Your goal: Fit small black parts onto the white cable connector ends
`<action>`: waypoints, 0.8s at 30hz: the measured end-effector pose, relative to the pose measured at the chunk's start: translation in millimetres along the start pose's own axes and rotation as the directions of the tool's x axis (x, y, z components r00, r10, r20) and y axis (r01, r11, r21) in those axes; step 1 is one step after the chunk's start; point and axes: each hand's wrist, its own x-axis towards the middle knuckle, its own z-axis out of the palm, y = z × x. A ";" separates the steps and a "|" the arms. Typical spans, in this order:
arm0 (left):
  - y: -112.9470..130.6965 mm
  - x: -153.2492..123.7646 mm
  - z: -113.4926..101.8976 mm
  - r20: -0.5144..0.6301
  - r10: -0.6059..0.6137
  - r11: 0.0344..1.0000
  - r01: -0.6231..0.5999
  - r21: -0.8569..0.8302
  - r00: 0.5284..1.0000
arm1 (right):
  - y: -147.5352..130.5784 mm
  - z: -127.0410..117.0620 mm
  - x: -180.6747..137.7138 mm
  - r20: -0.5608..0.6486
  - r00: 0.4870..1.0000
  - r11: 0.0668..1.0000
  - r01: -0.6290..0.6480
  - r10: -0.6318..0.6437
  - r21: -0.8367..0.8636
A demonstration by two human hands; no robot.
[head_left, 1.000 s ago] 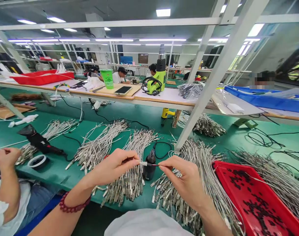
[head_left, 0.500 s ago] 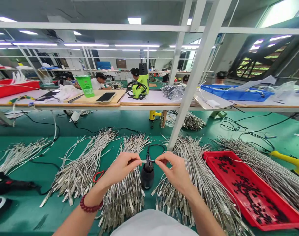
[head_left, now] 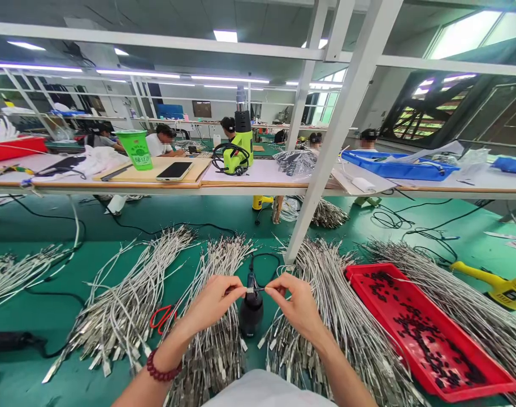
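Note:
My left hand (head_left: pixel 211 302) pinches the pale end of a cable (head_left: pixel 251 290) between thumb and fingertips. Facing it, my right hand (head_left: pixel 298 302) pinches a thin dark piece at the same end; whether this is a wire or a small sleeve is too small to tell. Just beyond and below my fingers stands a black heat gun (head_left: pixel 251 316), its cord running back. Bundles of white cables with metal plugs lie on both sides, one bundle (head_left: pixel 217 322) under my left forearm and another (head_left: pixel 325 305) by my right.
A red tray (head_left: pixel 414 333) with small black pieces sits at the right, near a yellow heat gun (head_left: pixel 503 285). Red-handled scissors (head_left: pixel 162 317) lie left. A white post (head_left: pixel 321 169) rises ahead. The shelf carries a green cup (head_left: pixel 135 150), a phone (head_left: pixel 175 170) and a green heat gun (head_left: pixel 241 148).
The view has tilted and shifted slightly. My hands stay fingertip to fingertip at the cable end, with less of the pale and dark parts showing between them.

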 end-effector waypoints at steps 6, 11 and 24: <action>-8.3 4.2 6.6 -0.012 -0.031 0.998 0.030 -0.056 0.999 | 3.1 4.2 0.7 -0.015 0.999 0.999 -0.031 0.031 -0.037; -12.7 7.0 11.0 -0.021 -0.020 0.997 0.018 -0.076 1.000 | 3.0 6.7 0.6 -0.027 0.999 0.998 -0.034 0.033 -0.056; -9.8 7.9 10.3 -0.025 -0.014 0.995 0.011 -0.104 1.000 | 8.1 9.1 -0.5 -0.026 0.999 0.999 -0.031 0.030 -0.039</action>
